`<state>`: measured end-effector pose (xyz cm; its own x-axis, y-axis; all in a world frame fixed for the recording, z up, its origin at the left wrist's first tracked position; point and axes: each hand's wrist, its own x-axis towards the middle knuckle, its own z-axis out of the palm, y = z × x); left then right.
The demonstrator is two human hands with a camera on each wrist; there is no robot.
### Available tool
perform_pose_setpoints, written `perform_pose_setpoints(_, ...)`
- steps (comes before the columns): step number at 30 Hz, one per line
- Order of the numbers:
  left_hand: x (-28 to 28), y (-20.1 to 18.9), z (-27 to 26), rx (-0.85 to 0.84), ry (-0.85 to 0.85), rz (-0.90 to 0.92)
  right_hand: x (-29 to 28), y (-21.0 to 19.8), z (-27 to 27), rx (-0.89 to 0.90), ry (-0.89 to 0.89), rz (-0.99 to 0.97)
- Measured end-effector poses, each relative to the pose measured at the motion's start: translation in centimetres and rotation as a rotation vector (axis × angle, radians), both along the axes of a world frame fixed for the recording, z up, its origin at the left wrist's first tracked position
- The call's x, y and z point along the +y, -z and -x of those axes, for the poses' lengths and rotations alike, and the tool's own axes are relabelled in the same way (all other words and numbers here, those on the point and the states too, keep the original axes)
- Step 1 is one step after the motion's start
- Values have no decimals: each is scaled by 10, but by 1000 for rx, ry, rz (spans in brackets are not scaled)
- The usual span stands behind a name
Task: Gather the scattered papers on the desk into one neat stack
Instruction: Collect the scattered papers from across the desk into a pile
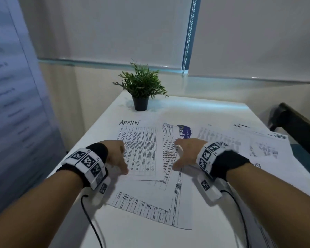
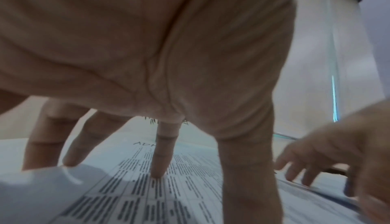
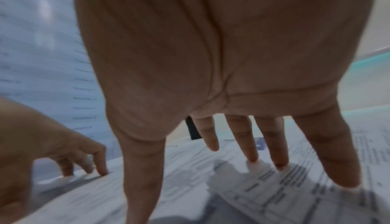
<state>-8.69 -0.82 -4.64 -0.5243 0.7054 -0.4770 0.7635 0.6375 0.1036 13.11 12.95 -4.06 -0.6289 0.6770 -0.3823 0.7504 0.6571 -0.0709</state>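
1. Head view: The papers (image 1: pixel 141 151) lie spread over the white desk (image 1: pixel 213 111), on the near side of the potted plant (image 1: pixel 140 90). Some overlap and some sit crooked. More sheets lie well off to the plant's right. The left hand (image 1: pixel 115 154) and the right hand (image 1: pixel 186 153) are both spread, resting on sheets in front of the plant.

2. Left wrist view: The left fingers (image 2: pixel 160 157) stand straight, tips pressing a printed sheet (image 2: pixel 131 194). They pinch nothing. The sheet's left edge lifts a little. A hard push could wrinkle or fold it, I think.

3. Right wrist view: The right fingers (image 3: pixel 274 144) press down on another sheet (image 3: pixel 284 186), straight and apart. The picture is blurry, so the words cannot be read. Sliding fast could knock far sheets off the desk.
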Motion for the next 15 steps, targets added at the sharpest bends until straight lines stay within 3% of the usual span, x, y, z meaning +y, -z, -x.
perform_pose_setpoints(6,5,4,13,-29,-14,38,14,7,-27,-14,66,-87)
perform_pose_setpoints(9,13,9,14,-4,-65,-19,12,8,-14,99,97,-21)
perform_pose_setpoints(15,20,16,1,69,-85,-66,-15,20,19,57,75,0)
